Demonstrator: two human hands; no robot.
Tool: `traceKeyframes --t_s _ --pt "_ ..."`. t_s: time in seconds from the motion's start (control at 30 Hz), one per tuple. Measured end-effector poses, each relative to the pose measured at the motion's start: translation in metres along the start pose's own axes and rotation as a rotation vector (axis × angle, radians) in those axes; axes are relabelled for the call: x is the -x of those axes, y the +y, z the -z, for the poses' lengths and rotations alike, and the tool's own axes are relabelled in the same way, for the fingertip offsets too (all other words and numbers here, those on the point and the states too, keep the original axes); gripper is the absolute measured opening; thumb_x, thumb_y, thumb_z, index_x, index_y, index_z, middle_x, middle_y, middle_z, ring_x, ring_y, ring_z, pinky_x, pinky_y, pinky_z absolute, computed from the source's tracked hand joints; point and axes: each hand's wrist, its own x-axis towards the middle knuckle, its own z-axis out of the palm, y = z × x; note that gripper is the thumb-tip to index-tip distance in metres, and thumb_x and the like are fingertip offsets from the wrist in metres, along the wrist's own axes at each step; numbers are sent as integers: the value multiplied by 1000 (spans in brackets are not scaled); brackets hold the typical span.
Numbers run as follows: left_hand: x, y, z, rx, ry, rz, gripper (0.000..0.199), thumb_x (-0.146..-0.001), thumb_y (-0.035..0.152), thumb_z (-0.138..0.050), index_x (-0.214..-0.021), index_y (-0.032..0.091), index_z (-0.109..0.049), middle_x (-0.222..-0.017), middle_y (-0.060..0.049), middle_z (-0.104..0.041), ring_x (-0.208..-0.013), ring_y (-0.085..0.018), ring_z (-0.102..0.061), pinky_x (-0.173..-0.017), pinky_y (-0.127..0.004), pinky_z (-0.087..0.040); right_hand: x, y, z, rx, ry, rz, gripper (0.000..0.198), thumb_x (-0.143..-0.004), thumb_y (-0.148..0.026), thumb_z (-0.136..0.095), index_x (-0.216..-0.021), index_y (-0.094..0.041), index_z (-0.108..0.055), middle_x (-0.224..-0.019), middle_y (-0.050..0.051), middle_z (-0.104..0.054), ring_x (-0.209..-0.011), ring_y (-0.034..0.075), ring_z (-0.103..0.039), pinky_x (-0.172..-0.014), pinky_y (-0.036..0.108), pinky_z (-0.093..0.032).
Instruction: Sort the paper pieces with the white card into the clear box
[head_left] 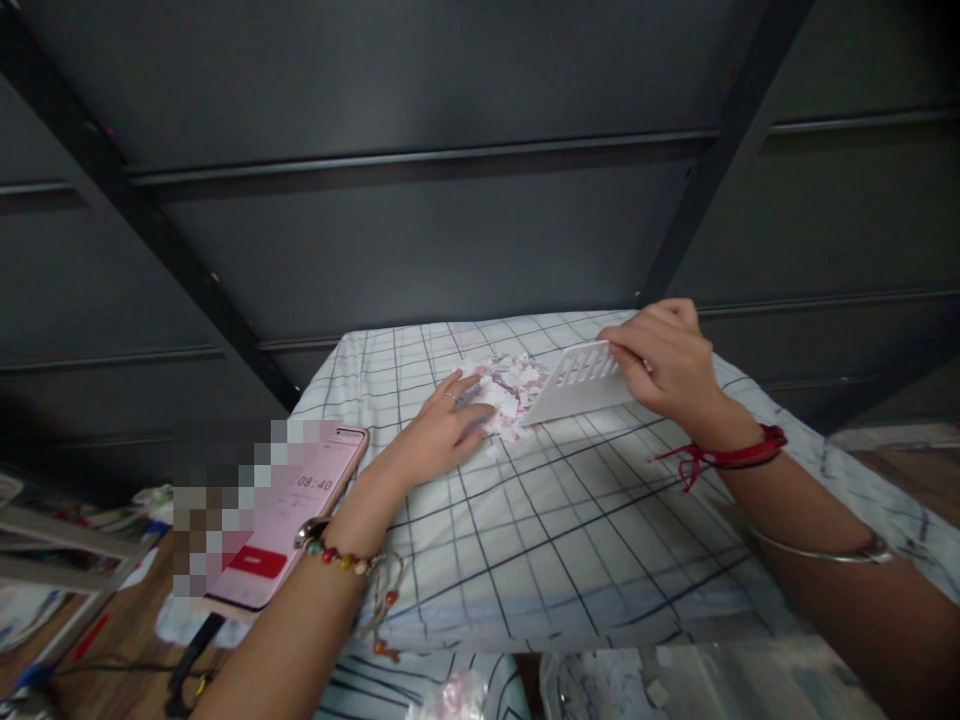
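Observation:
A small heap of torn paper scraps (510, 388), white with pinkish bits, lies on the checked cloth (540, 520). My left hand (447, 425) rests against the heap's left side with its fingers apart, gripping nothing. Between thumb and fingers, my right hand (664, 360) pinches the upper right edge of a white slotted plastic panel (574, 388). The panel stands tilted on the cloth, its left end touching the scraps. My right fingers hide its right end.
A phone (300, 520) showing 08:40 lies at the table's left edge, partly pixelated. Dark grey panels (435, 240) rise behind the table. Below the front edge are a clear container (600, 685) holding paper pieces and a clear plastic bag (454, 695).

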Motion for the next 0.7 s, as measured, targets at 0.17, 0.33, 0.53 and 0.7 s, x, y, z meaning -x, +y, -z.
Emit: traceKeyframes --t_s 0.17,0.33,0.53,0.7 --pt "1 -1 -2 -10 -15 2 27 -88 19 -50 -114 17 -58 -141 -12 -34 -136 -33 -17 -108 -52 -24 -3 -4 4 -56 59 51 17 -78 -11 -45 -80 -20 -59 -61 -2 -57 -62 14 -51 -71 34 -37" --pt "1 0 -1 1 -18 5 27 -88 20 -49 -114 18 -58 -141 -11 -35 -136 -32 -16 -108 -51 -25 -5 -11 2 3 -49 124 22 -77 -9 -44 -82 -21 -61 -63 -2 -61 -62 14 -50 -73 37 -35" --pt "0 2 0 5 -23 -21 27 -89 21 -48 -115 20 -57 -142 -8 -34 -136 -31 -17 -107 -53 -24 -4 -8 4 50 -64 69 24 -76 -9 -43 -81 -22 -62 -61 -1 -59 -63 15 -49 -73 37 -33" --pt "0 2 -1 4 -22 -20 28 -89 21 -48 -115 19 -59 -141 -10 -36 -135 -31 -19 -108 -52 -23 -5 -14 2 13 -69 77 22 -78 -10 -43 -80 -21 -62 -61 -1 -58 -63 15 -48 -72 36 -33"
